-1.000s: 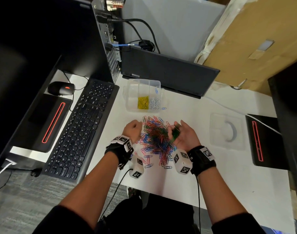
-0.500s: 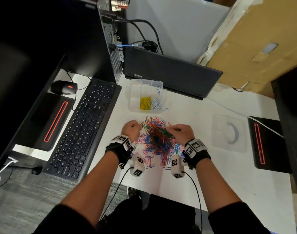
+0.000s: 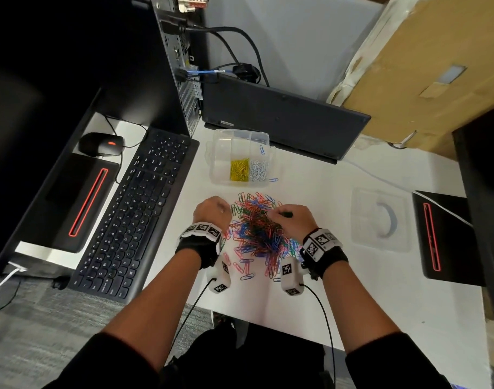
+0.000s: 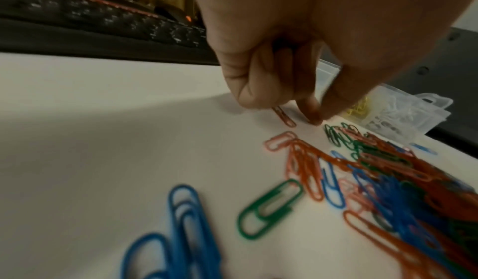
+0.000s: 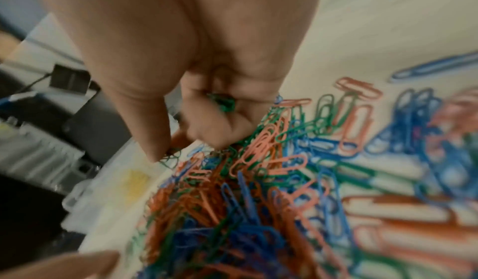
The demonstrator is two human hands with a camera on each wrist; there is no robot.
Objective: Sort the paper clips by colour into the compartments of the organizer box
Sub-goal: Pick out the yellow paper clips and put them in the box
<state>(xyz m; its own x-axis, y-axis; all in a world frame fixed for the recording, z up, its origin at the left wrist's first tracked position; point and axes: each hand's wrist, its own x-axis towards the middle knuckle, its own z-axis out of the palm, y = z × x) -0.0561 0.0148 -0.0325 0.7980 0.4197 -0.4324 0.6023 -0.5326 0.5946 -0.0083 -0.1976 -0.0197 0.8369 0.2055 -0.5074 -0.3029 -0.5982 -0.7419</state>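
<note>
- While both hands are sitting down at the big tangled heap of coloured wire paper clips (image 3: 257, 228) on the white desk (image 3: 380, 299), the right hand (image 3: 292, 220) is curling its fingers round a small clump of green clips (image 5: 223, 101) tucked in the palm, and its thumb and forefinger are pinching down at another green one on the top of the heap.
- The left hand (image 3: 212, 210) is working at the heap's left edge, fingers curled, pinching a reddish-brown clip (image 4: 284, 115) whose free end is touching the desk.
- The clear plastic organizer box (image 3: 241, 160) is sitting just beyond the heap, holding yellow clips (image 3: 239, 169) in one compartment and white clips (image 3: 258, 171) in the one right beside it.
- One blue clip (image 3: 273, 180) is lying just outside the box, by its near right corner.
- A black keyboard (image 3: 136, 209) is lying off to the left.
</note>
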